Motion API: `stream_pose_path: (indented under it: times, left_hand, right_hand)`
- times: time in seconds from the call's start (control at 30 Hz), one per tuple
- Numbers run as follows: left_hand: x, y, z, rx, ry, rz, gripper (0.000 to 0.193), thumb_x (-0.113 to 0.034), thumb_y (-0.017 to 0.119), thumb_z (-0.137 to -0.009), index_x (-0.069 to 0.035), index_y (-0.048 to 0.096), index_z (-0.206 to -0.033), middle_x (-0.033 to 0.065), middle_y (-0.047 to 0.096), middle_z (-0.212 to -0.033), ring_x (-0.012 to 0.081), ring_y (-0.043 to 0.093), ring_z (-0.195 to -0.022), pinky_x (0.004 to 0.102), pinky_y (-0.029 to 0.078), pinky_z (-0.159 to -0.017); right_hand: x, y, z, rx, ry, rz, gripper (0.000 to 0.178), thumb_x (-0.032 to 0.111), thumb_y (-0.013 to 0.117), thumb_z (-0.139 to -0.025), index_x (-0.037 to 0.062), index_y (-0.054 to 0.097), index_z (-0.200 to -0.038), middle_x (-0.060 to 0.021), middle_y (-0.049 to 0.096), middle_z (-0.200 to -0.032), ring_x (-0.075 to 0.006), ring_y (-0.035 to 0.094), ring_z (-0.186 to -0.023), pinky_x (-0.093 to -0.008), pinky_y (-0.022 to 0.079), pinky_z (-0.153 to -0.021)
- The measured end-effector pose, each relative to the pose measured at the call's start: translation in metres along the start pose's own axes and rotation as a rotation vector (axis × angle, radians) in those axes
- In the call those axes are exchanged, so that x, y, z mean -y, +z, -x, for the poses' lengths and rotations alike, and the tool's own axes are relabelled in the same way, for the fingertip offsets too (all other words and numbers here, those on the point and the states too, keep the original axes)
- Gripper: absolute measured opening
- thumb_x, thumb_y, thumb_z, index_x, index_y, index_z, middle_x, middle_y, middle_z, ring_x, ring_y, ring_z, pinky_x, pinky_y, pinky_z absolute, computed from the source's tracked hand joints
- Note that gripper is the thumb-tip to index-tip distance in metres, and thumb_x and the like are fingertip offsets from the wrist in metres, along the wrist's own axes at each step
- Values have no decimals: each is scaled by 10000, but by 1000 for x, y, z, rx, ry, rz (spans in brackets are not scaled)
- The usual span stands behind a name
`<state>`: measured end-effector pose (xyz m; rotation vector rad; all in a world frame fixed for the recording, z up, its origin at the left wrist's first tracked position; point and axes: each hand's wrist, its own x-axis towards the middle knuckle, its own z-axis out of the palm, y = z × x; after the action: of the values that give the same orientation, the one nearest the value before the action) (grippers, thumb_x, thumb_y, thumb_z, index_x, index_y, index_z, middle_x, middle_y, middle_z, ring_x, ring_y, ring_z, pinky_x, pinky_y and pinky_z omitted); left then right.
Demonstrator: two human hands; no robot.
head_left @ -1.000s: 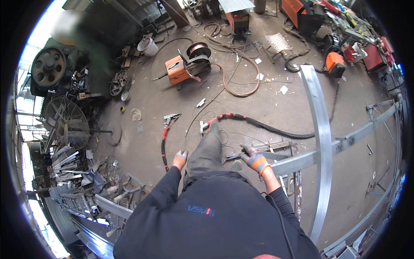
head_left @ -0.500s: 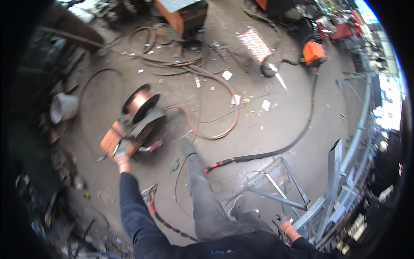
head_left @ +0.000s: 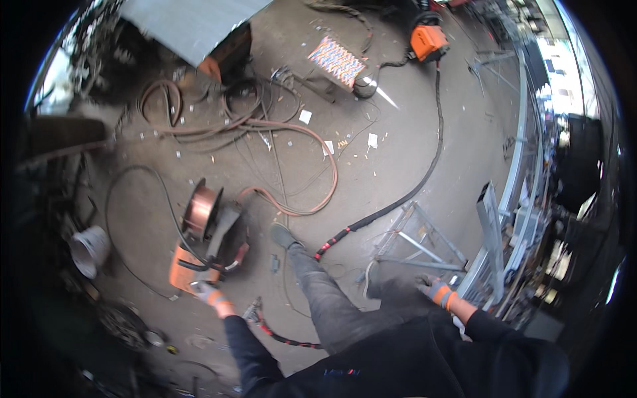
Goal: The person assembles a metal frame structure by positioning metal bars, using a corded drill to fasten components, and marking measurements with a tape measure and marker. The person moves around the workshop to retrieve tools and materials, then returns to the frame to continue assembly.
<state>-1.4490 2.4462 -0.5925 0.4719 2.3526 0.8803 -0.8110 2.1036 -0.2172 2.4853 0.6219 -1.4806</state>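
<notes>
My left hand [head_left: 208, 294], in a grey glove with an orange cuff, grips the near edge of an orange and black wire feeder [head_left: 178, 270] on the floor at the left; its fingertips are partly hidden. A black handle crosses the feeder's top. At its far side sits a spool of copper-coloured wire [head_left: 201, 211] between black flanges. My right hand [head_left: 434, 290], gloved alike, hangs at the right with fingers apart and nothing in them, near a grey metal frame [head_left: 424, 265] on the floor.
A red-brown hose [head_left: 335, 176] and a black cable [head_left: 405, 199] lie across the floor. A torch cable with red bands [head_left: 275, 335] lies near my legs. A white bucket [head_left: 89, 252] is at the left, a grey-topped cabinet [head_left: 192, 26] at the back, metal rails [head_left: 511, 219] at the right.
The view has shifted. My left hand stays at the feeder, which has turned so its orange box lies nearer me, below the spool. My right hand has moved up and stays empty.
</notes>
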Motion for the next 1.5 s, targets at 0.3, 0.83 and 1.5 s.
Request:
stream_pose_path:
  times: [0.3,0.83,1.5]
  left_hand:
    - [-335,81,547,1857,457,-161,631,-73,744,-1014,-37,523,-1604,34,671,-986,120,615,-879,317,543,-764]
    - [-667,382,1045,1980,1046,-381,257,-208,737,-1125,-5,709,-1281,111,796,-1045,123,671,-907,370,567,-789]
    - [-869,974,1587,2528,1397,-732,516,-449,746,-1053,-47,733,-1375,237,803,-1223,451,744,-1174,511,579,-1016]
  right_hand:
    - [140,-141,-2,33,-387,-1348,339,173,706,-1127,17,711,-1428,-43,765,-1213,-172,708,-1123,-344,586,-1005]
    - [35,-724,-124,-232,-894,-1643,241,142,731,-1107,9,776,-1303,-92,827,-1240,-173,760,-1150,-323,604,-1006]
    - [-197,-1295,-419,-1146,-523,-819,282,173,595,-1171,-64,725,-1252,-156,750,-1145,-221,710,-984,-393,588,-882]
